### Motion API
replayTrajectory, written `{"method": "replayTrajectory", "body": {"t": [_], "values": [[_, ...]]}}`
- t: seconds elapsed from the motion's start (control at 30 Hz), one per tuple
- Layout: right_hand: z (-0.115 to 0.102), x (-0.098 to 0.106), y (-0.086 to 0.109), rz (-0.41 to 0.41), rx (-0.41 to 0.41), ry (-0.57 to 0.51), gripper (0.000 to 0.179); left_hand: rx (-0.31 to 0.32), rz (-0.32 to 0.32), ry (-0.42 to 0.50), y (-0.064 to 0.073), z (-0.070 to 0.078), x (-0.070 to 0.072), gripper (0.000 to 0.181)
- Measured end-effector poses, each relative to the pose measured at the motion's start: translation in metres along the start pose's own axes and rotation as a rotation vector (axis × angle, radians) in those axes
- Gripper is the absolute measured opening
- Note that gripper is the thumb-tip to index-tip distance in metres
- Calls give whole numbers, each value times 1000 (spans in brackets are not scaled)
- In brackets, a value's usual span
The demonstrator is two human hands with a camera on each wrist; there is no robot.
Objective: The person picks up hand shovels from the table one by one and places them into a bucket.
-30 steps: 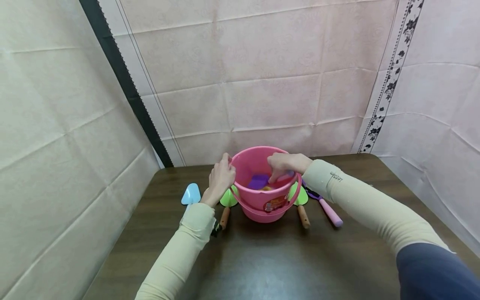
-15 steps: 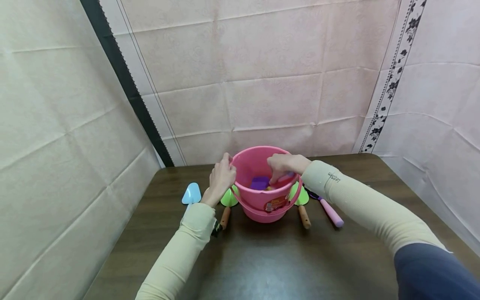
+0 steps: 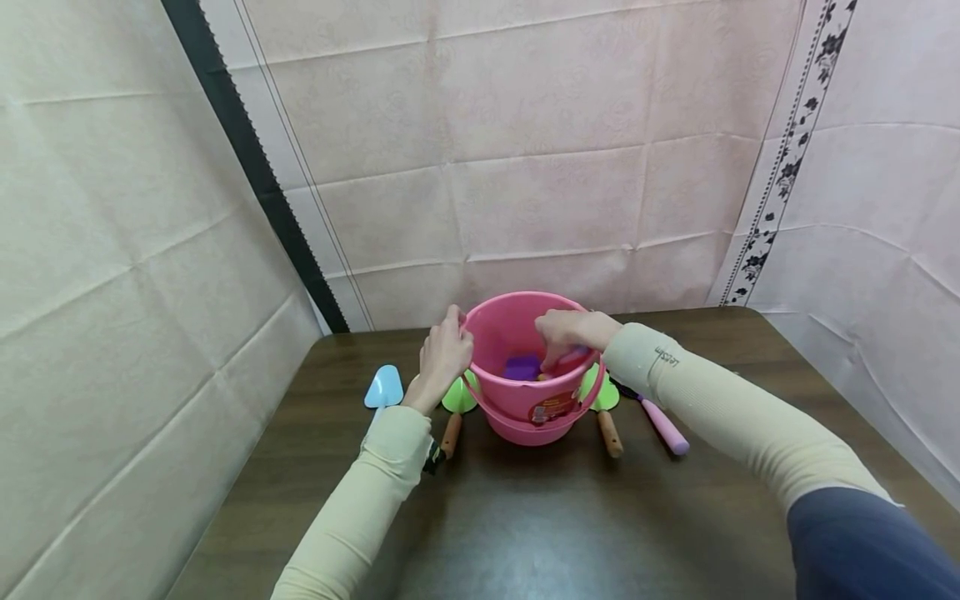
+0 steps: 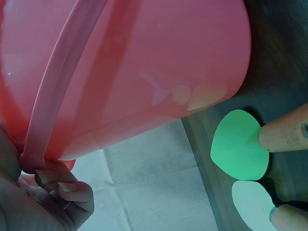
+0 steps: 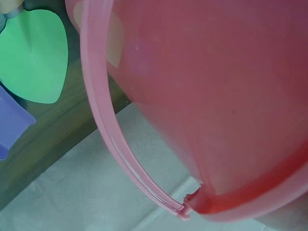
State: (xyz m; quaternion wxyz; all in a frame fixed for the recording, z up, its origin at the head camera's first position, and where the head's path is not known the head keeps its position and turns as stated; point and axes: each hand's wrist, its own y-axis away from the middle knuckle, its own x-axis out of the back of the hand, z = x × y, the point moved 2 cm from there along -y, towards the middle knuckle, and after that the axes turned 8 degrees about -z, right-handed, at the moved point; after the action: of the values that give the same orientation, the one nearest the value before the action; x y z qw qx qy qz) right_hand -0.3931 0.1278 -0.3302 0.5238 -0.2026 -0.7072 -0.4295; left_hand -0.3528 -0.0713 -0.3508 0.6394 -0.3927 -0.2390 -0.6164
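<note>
A pink toy bucket (image 3: 510, 402) stands upright on the dark wooden table, its pink handle (image 5: 98, 91) hanging down over the front. At its left rim my left hand (image 3: 444, 357) grips the edge, fingers curled beside the handle joint (image 4: 32, 161) in the left wrist view. My right hand (image 3: 561, 335) reaches over the right rim into the bucket. Its fingertips are hidden inside, so I cannot tell what they hold. Near them, inside the bucket, lie a purple piece (image 3: 521, 367) and a bit of yellow.
Left of the bucket lie a light blue trowel (image 3: 385, 387) and a green trowel (image 3: 459, 395) with a wooden handle. On the right are another green trowel (image 3: 604, 396) and a purple-handled tool (image 3: 666, 427). Pale cloth (image 3: 540, 200) hangs behind the table.
Inside the bucket, the purple piece has shifted slightly to the right. Both hands and the bucket stay almost where they were.
</note>
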Motion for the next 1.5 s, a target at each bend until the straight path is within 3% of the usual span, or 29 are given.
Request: {"method": "replayTrajectory", "body": {"t": [0.7, 1.17, 1.33, 1.43, 1.5], "values": [[-2, -2, -1, 9, -57, 30, 37, -12, -1, 32, -1, -1, -1, 26], [-5, -7, -1, -2, -67, 78, 30, 3, -2, 23, 0, 1, 0, 27], [-7, -7, 3, 0, -36, 38, 28, 3, 5, 20, 0, 1, 0, 26], [-7, -5, 8, 39, 6, -7, 25, 1, 9, 17, 0, -1, -1, 26], [-6, -2, 13, 127, 59, -15, 23, -5, 5, 19, 0, -1, -1, 26]]}}
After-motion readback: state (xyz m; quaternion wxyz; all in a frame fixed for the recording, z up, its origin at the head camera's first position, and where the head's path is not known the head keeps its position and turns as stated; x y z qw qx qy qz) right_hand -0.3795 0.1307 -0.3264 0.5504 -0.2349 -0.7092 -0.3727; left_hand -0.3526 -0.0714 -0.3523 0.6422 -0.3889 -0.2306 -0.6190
